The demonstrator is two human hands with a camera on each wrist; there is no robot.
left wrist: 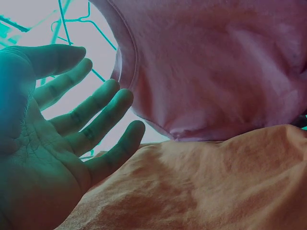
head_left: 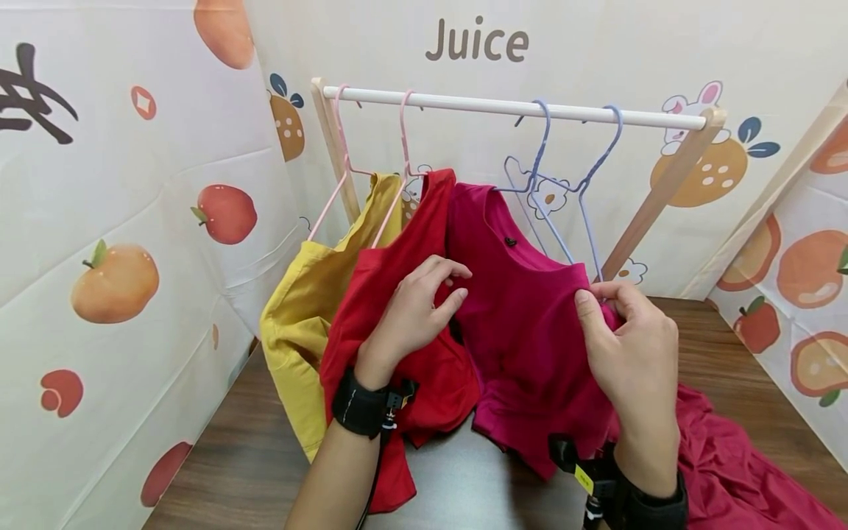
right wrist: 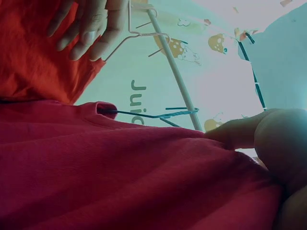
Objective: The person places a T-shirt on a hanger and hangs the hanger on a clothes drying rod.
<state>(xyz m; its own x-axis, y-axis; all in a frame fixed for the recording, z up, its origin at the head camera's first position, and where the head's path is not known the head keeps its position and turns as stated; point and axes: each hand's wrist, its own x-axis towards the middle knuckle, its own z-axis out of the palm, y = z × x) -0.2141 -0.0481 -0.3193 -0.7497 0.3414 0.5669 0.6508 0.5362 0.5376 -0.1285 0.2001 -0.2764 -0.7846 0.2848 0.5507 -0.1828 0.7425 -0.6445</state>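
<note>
A magenta sleeveless top (head_left: pixel 523 324) hangs from the rack, one shoulder on a blue hanger (head_left: pixel 545 165). At its other shoulder my right hand (head_left: pixel 629 346) pinches the fabric between thumb and fingers; the right wrist view also shows this thumb (right wrist: pixel 240 133) on the cloth. My left hand (head_left: pixel 420 302) hovers before the red garment (head_left: pixel 391 331), close to the top's left side. In the left wrist view its fingers (left wrist: pixel 96 108) are spread and loosely bent, holding nothing. A second blue hanger (head_left: pixel 603 154) hangs right of the first, its lower part behind the top.
Pink hangers (head_left: pixel 405 129) carry the red garment and a yellow garment (head_left: pixel 298 294) on the left of the white rail (head_left: pixel 464 103). A wooden rack leg (head_left: pixel 656 199) stands at right. Crumpled dark pink cloth (head_left: pixel 735 456) lies on the wooden table (head_left: pixel 218 464).
</note>
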